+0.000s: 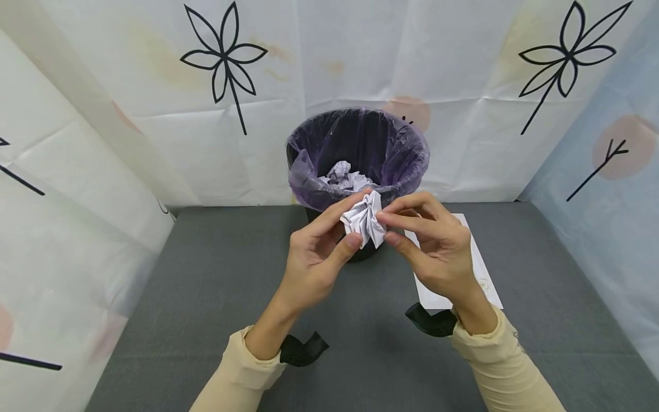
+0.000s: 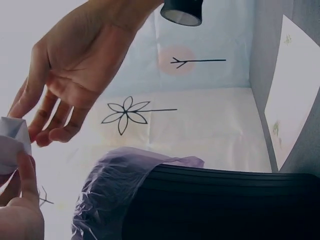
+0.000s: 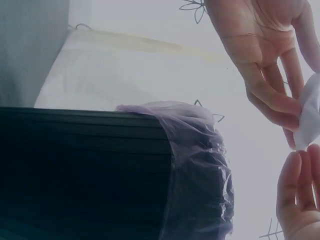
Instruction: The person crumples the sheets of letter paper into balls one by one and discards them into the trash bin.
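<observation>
A crumpled, pleated piece of white paper (image 1: 364, 220) is held up between both hands, in front of the bin's rim. My left hand (image 1: 314, 260) grips its left side between thumb and fingers. On its right edge, my right hand (image 1: 437, 246) pinches the paper with thumb and fingertips. Both wrist views show the paper only in part, at the left border (image 2: 12, 145) of one and the right border (image 3: 311, 112) of the other. Behind the hands stands a black bin (image 1: 314, 214) lined with a purple plastic bag (image 1: 412, 154).
Several crumpled white papers (image 1: 347, 176) lie inside the bin. A flat white sheet (image 1: 484, 274) rests on the dark grey table (image 1: 216, 274), partly under the right hand. Patterned cloth walls (image 1: 350, 51) enclose the back and sides.
</observation>
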Demonstrator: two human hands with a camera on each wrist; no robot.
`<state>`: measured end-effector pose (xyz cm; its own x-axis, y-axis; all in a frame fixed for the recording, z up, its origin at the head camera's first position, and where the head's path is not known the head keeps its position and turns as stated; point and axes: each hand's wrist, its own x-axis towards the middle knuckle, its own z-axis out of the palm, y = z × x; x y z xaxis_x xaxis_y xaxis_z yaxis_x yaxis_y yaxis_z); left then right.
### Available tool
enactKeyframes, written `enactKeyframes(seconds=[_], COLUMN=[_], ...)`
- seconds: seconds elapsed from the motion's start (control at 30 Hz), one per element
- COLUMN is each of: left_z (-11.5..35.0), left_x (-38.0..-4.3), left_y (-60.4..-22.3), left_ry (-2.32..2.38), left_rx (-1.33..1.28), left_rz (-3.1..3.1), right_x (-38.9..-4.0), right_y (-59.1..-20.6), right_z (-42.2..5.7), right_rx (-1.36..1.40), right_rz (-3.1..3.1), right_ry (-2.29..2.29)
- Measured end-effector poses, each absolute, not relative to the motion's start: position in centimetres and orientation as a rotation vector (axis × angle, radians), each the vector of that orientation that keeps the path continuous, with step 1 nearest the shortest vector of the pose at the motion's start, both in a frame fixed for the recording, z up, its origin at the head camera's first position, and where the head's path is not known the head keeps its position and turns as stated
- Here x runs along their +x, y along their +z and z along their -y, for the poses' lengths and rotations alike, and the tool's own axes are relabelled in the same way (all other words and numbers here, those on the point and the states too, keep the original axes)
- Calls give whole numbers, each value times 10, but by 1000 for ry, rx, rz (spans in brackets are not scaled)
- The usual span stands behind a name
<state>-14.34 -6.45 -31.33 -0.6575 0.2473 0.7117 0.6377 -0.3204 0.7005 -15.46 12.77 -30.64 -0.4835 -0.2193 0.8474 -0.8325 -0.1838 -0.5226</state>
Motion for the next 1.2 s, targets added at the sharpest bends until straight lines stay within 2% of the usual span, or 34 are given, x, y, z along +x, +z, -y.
enactKeyframes(seconds=[0.17,0.53,0.7,1.0,1.2], left_z=[64,65,65,65,63], left_x=[-144,-142,-144,-145,-146], left_y=[-315,-313,-314,-314,-316], left_ry=[-2081,-1885,-1833,-1761,-1609], left_rx=[-1119,-900,-940,-1021,-957], left_rz=[1675,1793,1829,1833,1810], right_x=[-157,-159,-160,-161,-158], right_y=[-308,-310,-307,-306,-310], right_z=[-126,-126,-128,-132,-126], right_rx=[1136,1081,959,1024,899], right_rz=[1562,1580,1601,1730,1742], right_ry=[1817,1794,1787,1752,1729])
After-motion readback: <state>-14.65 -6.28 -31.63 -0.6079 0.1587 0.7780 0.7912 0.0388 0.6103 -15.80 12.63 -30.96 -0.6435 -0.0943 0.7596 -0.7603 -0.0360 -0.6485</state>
